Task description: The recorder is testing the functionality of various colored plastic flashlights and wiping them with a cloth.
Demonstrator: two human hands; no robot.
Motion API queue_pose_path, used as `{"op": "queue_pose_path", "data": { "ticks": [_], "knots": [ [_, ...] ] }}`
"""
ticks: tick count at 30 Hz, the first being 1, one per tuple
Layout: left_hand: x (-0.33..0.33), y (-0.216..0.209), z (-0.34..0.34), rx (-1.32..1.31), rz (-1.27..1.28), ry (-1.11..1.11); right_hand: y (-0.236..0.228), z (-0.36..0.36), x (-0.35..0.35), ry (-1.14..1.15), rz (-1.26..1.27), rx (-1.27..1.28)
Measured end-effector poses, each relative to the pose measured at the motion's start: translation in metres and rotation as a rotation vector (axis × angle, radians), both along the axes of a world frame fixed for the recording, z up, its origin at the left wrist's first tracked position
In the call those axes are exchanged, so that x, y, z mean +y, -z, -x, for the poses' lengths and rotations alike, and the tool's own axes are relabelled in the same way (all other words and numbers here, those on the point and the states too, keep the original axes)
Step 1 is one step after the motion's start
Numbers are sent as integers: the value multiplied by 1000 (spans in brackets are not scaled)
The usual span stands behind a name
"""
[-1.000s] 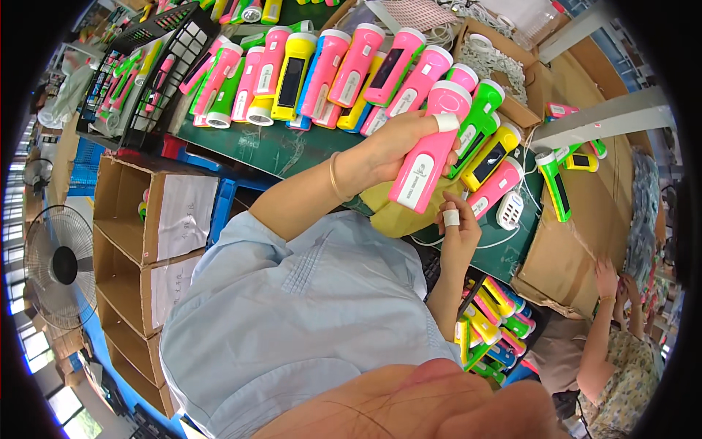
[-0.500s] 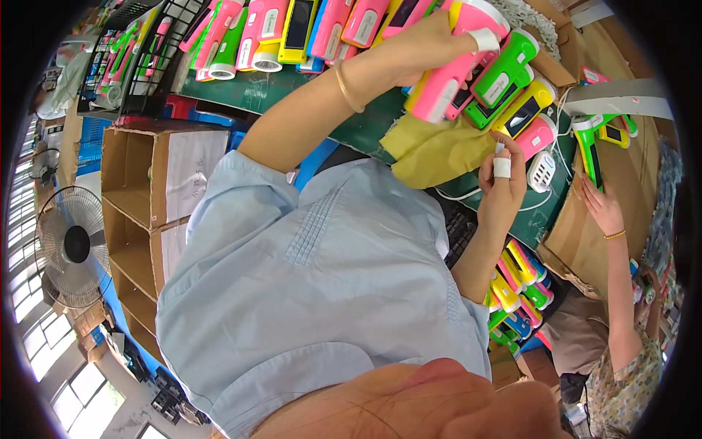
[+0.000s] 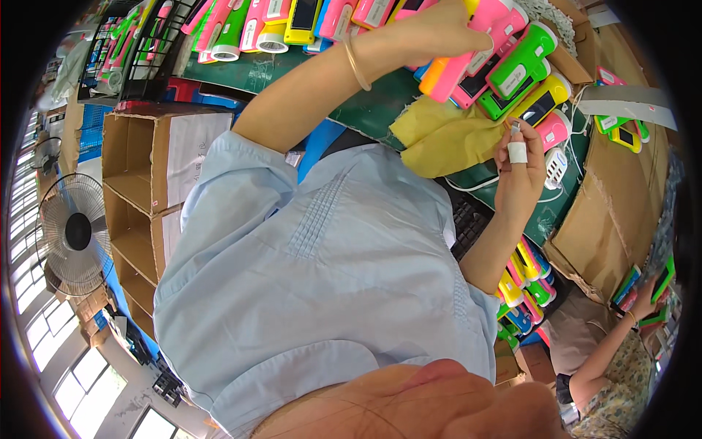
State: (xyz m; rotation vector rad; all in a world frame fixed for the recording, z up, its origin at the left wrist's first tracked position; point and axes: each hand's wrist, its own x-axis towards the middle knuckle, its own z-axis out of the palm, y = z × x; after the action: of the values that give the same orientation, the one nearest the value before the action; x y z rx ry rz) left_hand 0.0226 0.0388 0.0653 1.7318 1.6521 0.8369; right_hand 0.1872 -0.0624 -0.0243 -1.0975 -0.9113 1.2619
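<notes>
My left hand reaches over a row of flashlights at the top, its fingers closed round a pink flashlight with an orange edge. Most of its far end is behind the hand. Right beside it lie a green flashlight and a yellow flashlight with a dark panel. My right hand is held near a pink flashlight, fingers curled in a pinch and one wrapped in white tape. Something small and pale shows at its fingertips; I cannot make out what. A crumpled yellow cloth lies between my hands.
A white multi-port charger with cables sits at the right of the green table. Several more flashlights line its far edge. Cardboard compartments and a fan stand left. A co-worker's hand holds something green at right.
My left hand and the pink flashlight have tilted and shifted slightly. My right hand has moved a little right. The co-worker's hand has left the cardboard and gone down and right.
</notes>
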Motion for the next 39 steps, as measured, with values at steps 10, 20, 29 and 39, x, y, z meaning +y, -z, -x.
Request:
{"op": "queue_pose_path", "data": {
  "ticks": [10, 20, 29, 39],
  "knots": [
    [29, 18, 13, 148, -421, 143, -2, 3, 31, 23, 18, 38],
    [41, 10, 10, 98, -333, 21, -6, 26, 43, 8, -18, -85],
    [25, 42, 26, -1303, 594, 433, -27, 39, 48, 59, -376, -564],
    [-2, 52, 29, -1317, 102, 581, -77, 50, 12, -503, -468, -598]
  ]
}}
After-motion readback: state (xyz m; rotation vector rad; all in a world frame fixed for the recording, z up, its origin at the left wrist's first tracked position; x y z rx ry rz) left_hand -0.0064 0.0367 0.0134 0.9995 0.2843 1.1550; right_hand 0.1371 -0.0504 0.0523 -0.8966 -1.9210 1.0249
